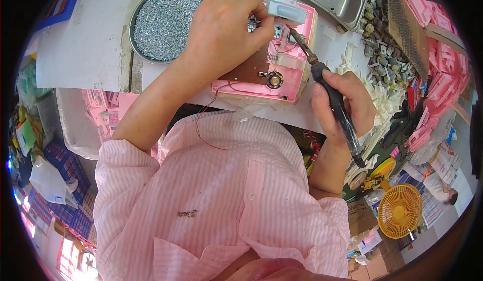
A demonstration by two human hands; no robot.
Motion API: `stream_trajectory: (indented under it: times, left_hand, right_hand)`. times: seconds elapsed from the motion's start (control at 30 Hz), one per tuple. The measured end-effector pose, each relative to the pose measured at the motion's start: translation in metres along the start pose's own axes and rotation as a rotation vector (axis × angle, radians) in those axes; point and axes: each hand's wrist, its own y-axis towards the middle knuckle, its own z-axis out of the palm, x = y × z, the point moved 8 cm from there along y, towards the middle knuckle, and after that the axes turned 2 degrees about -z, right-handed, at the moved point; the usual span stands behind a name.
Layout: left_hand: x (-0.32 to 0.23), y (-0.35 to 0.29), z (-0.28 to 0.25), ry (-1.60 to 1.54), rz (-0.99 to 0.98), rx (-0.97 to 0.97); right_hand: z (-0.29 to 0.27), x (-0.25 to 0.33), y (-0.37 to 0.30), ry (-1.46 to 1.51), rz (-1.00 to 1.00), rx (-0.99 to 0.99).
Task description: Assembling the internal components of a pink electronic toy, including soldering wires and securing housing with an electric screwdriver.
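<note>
My right hand [352, 97] is wrapped round the black handle of a soldering iron [332, 87]. The iron's tip reaches up and left to the parts inside a pink plastic housing [297, 87]. Over the housing's left side, my left hand [226, 27] is closed, thumb and fingertips pinching a thin red wire [257, 21]. Inside the housing lie a brown circuit board [246, 72] and a small round speaker [274, 80]. A grey-white block [287, 12] stands at its far edge. My left fingers partly hide the parts below them.
A round metal bowl of small screws [166, 22] stands at the left, close to my left forearm. A metal tray [344, 2] is at the far right. Small metal parts [385, 55] and pink plastic pieces [448, 75] are heaped beyond my right hand. A loose wire [198, 122] hangs over the near edge.
</note>
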Motion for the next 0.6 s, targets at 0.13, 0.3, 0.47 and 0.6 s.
stream_trajectory:
  times: [0.13, 0.3, 0.47, 0.6]
  left_hand:
    - [-0.001, 0.001, 0.0, 0.006, 0.007, -0.005]
    - [-0.003, 0.002, -0.001, 0.017, -0.014, -0.008]
    - [-0.001, 0.0, -0.001, 0.024, 0.001, -0.016]
    - [0.0, -0.001, -0.001, 0.009, 0.004, -0.015]
  right_hand:
    - [0.009, -0.001, 0.004, -0.001, -0.014, 0.02]
    - [0.013, -0.001, 0.009, -0.009, -0.041, 0.014]
    - [0.015, 0.0, 0.012, -0.013, -0.041, 0.025]
    - [0.015, 0.001, 0.013, -0.021, -0.043, 0.03]
